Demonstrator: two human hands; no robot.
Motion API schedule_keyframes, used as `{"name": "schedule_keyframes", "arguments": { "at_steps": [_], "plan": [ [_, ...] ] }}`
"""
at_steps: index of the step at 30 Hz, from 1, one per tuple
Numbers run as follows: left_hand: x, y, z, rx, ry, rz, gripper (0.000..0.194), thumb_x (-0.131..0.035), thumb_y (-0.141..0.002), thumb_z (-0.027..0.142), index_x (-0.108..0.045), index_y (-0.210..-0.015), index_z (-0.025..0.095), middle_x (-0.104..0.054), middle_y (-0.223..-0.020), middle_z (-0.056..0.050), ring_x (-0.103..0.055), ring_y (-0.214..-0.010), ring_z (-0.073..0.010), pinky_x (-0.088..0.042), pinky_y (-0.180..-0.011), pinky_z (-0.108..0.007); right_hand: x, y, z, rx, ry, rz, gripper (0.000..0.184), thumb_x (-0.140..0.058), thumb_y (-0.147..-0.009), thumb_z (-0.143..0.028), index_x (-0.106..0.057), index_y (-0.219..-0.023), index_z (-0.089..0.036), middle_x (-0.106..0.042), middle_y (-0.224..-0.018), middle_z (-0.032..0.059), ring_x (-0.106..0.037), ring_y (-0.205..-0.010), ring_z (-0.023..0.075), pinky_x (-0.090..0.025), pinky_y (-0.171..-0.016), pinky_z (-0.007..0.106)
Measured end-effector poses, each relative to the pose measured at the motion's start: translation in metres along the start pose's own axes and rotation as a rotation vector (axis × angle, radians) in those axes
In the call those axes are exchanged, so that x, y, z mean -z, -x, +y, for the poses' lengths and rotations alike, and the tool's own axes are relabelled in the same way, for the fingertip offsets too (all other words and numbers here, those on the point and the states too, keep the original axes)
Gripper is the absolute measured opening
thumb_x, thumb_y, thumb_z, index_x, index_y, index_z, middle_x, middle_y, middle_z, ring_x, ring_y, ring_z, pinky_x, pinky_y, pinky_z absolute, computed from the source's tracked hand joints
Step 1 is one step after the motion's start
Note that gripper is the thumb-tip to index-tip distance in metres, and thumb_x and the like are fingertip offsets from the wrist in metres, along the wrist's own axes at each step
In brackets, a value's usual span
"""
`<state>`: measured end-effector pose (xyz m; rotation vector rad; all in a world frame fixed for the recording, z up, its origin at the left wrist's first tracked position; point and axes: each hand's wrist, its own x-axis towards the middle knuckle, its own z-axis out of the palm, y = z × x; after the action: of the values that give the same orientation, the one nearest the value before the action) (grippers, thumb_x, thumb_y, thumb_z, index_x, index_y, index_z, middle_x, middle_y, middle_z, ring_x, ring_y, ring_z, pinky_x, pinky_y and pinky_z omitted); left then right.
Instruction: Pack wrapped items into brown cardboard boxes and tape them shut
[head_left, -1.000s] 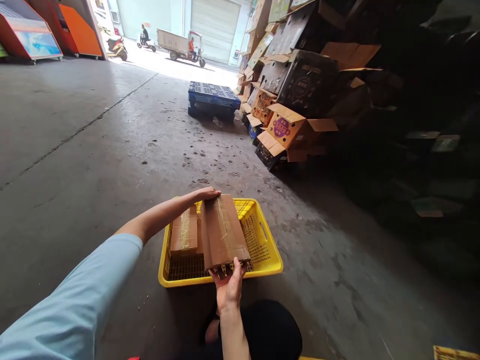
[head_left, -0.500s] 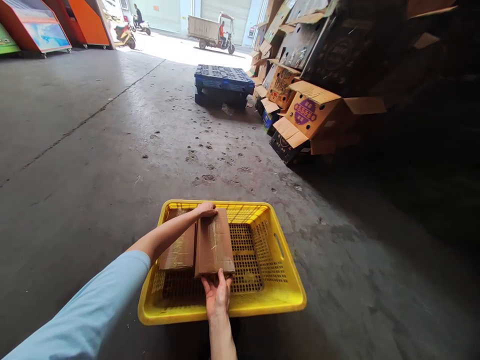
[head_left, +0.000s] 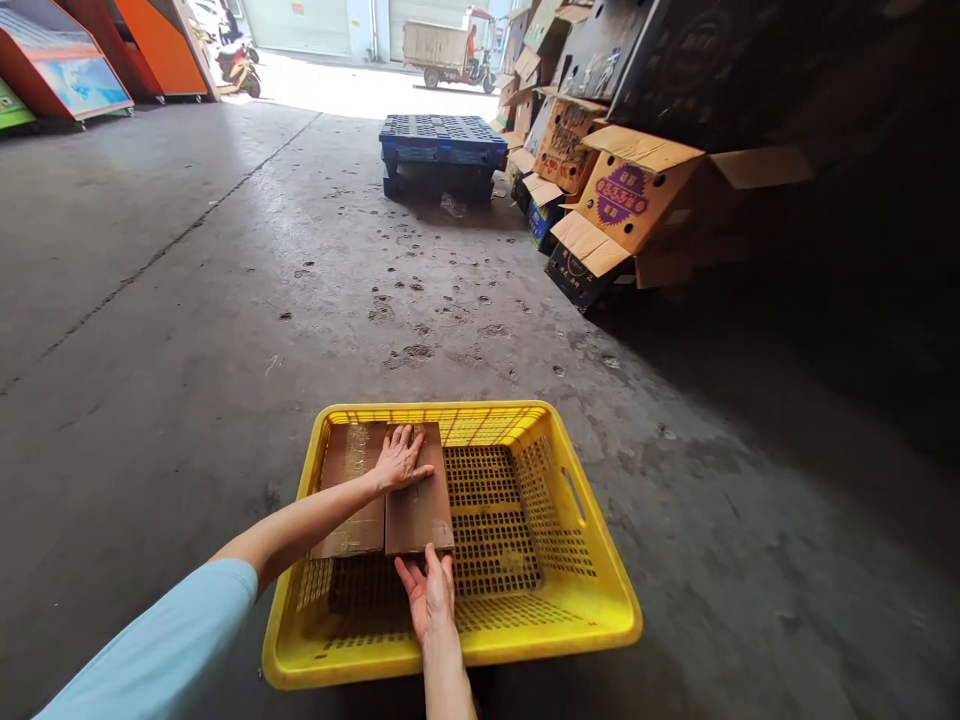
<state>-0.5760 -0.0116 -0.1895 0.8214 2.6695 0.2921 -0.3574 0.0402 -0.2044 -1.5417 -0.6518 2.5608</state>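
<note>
A yellow plastic crate (head_left: 592,560) stands on the concrete floor in front of me. Two flat brown cardboard packs lie side by side on its perforated bottom, against the left side. My left hand (head_left: 400,459) lies flat with spread fingers on the far end of the right pack (head_left: 418,510). The left pack (head_left: 346,480) carries clear tape. My right hand (head_left: 428,594) has its fingers stretched out against the near end of the right pack.
A blue plastic pallet (head_left: 441,152) sits on the floor ahead. Stacked open cardboard boxes (head_left: 622,195) line the right side, with dark shadow behind them. Orange and red panels (head_left: 67,60) stand far left. A cargo tricycle (head_left: 448,45) with a person is outside.
The right pack went down from a raised tilt to lie flat in the crate. My left hand moved from its far edge onto its top. The view shifted closer over the crate.
</note>
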Motion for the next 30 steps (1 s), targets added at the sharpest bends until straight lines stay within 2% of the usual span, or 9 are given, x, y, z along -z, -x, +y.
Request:
{"name": "schedule_keyframes", "arguments": {
  "at_steps": [5,9,12,16,20,23,25,28,30],
  "plan": [
    [-0.039,0.038,0.001,-0.157,0.003,0.002,0.096,-0.053,-0.091,0.078,-0.021,-0.168,0.031,-0.004,-0.176,-0.014,0.0,-0.162,-0.041,-0.005,-0.125,-0.066,0.003,-0.004,-0.001,-0.003,0.015,-0.117,0.117,-0.088,-0.071,-0.04,-0.016,-0.163,-0.038,-0.075,-0.116,0.0035,-0.075,-0.091,0.021,-0.065,-0.084,0.044],
    [-0.052,0.05,0.003,-0.16,-0.004,0.024,0.097,-0.053,-0.09,0.081,-0.017,-0.168,0.035,0.0,-0.176,-0.012,0.001,-0.162,-0.0413,0.002,-0.125,-0.066,0.007,-0.006,0.0,-0.019,0.103,-0.089,0.114,-0.087,-0.073,-0.042,-0.017,-0.163,-0.042,-0.075,-0.12,0.0044,-0.075,-0.097,0.0231,-0.063,-0.081,0.044],
    [-0.055,0.049,0.004,-0.152,-0.006,0.046,0.097,-0.052,-0.09,0.082,-0.017,-0.167,0.035,0.0,-0.176,-0.012,0.0,-0.162,-0.041,0.004,-0.125,-0.065,0.009,-0.003,0.002,-0.025,0.135,-0.077,0.115,-0.088,-0.072,-0.045,-0.017,-0.164,-0.044,-0.072,-0.13,0.0065,-0.073,-0.107,0.0243,-0.061,-0.083,0.043],
    [-0.053,0.045,0.006,-0.141,-0.005,0.002,0.096,-0.05,-0.09,0.082,-0.019,-0.167,0.034,-0.001,-0.176,-0.013,0.0,-0.162,-0.0397,0.002,-0.125,-0.065,0.01,0.014,0.0,-0.042,0.157,-0.07,0.129,-0.093,-0.065,-0.046,-0.013,-0.167,-0.038,-0.066,-0.142,0.0132,-0.07,-0.118,0.0272,-0.058,-0.086,0.039],
    [-0.03,0.045,0.02,-0.099,0.009,-0.064,0.091,-0.051,-0.094,0.076,-0.027,-0.167,0.026,-0.005,-0.175,-0.017,0.0,-0.161,-0.0416,0.002,-0.124,-0.068,0.018,0.047,-0.022,0.006,0.14,-0.103,0.121,-0.094,-0.063,-0.045,-0.028,-0.164,-0.034,-0.055,-0.156,0.0173,-0.07,-0.122,0.0292,-0.057,-0.091,0.037],
    [-0.001,0.053,0.058,-0.052,0.208,-0.125,0.087,-0.048,-0.094,0.076,-0.047,-0.158,0.018,-0.02,-0.172,-0.024,-0.008,-0.16,-0.0469,0.001,-0.12,-0.075,0.033,0.08,-0.051,0.086,0.086,-0.151,0.104,-0.092,-0.066,-0.045,-0.042,-0.156,-0.034,-0.053,-0.157,0.0159,-0.072,-0.119,0.0301,-0.058,-0.092,0.041],
    [0.013,0.066,0.099,-0.117,0.387,-0.188,0.08,-0.044,-0.093,0.079,-0.06,-0.147,0.022,-0.038,-0.165,-0.022,-0.026,-0.155,-0.0483,-0.011,-0.118,-0.078,0.046,0.104,-0.072,0.153,0.045,-0.154,0.097,-0.092,-0.067,-0.044,-0.047,-0.152,-0.034,-0.057,-0.154,0.0139,-0.073,-0.117,0.0291,-0.058,-0.093,0.042],
    [0.021,0.098,0.17,-0.307,0.51,-0.269,0.075,-0.031,-0.097,0.081,-0.071,-0.132,0.027,-0.07,-0.134,-0.011,-0.062,-0.129,-0.0316,-0.044,-0.115,-0.047,0.07,0.146,-0.099,0.283,-0.021,-0.133,0.084,-0.092,-0.068,-0.042,-0.056,-0.143,-0.034,-0.068,-0.138,0.0071,-0.074,-0.111,0.0257,-0.06,-0.092,0.041],
    [0.018,0.127,0.215,-0.415,0.574,-0.343,0.09,-0.015,-0.098,0.082,-0.072,-0.131,0.021,-0.076,-0.121,-0.011,-0.071,-0.114,-0.0283,-0.054,-0.102,-0.039,0.091,0.18,-0.111,0.382,-0.061,-0.144,0.071,-0.092,-0.07,-0.041,-0.063,-0.135,-0.034,-0.075,-0.123,0.003,-0.075,-0.107,0.0245,-0.06,-0.091,0.04]
  ]
}}
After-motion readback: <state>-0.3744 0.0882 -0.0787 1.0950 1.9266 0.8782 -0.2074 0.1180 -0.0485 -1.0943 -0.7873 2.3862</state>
